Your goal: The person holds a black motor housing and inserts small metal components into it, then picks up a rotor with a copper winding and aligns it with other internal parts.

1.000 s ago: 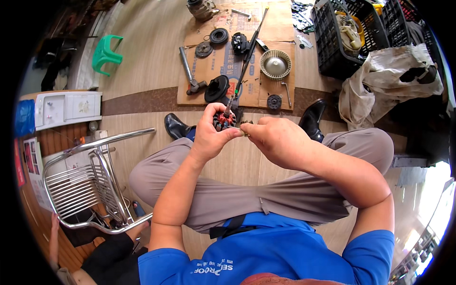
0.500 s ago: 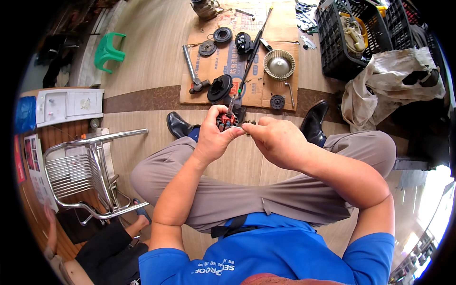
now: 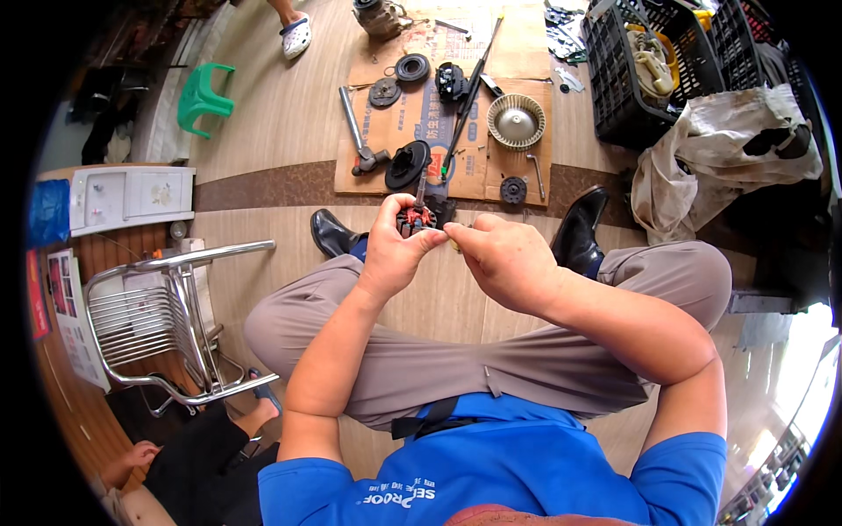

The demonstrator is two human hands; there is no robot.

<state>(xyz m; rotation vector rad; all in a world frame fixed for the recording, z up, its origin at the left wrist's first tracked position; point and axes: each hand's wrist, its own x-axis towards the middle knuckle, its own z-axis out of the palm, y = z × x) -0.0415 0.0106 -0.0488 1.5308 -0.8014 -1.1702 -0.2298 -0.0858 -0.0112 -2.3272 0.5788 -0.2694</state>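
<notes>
My left hand (image 3: pixel 391 254) is closed around a motor armature (image 3: pixel 416 217) with red windings and a metal shaft that points up and away from me. Close beside it, my right hand (image 3: pixel 516 263) is pinched, its fingertips near the armature's right side and the left thumb. A small yellowish bit shows under the right fingers; what they hold is mostly hidden. Just beyond the hands, on a flattened cardboard sheet (image 3: pixel 517 31), lie a black round motor housing (image 3: pixel 407 165) and a small black disc (image 3: pixel 513 189).
The cardboard also bears a hammer (image 3: pixel 353 127), a metal blower wheel (image 3: pixel 516 121), a wrench (image 3: pixel 538 175) and several motor parts. Black crates (image 3: pixel 614 96) stand at the far right, a green stool (image 3: pixel 206 98) and metal chair (image 3: pixel 136 317) at left. Another person sits at lower left.
A person's foot in a white clog has come into view at the top. The seated person's hand at lower left has lowered. My hands have barely shifted around the armature.
</notes>
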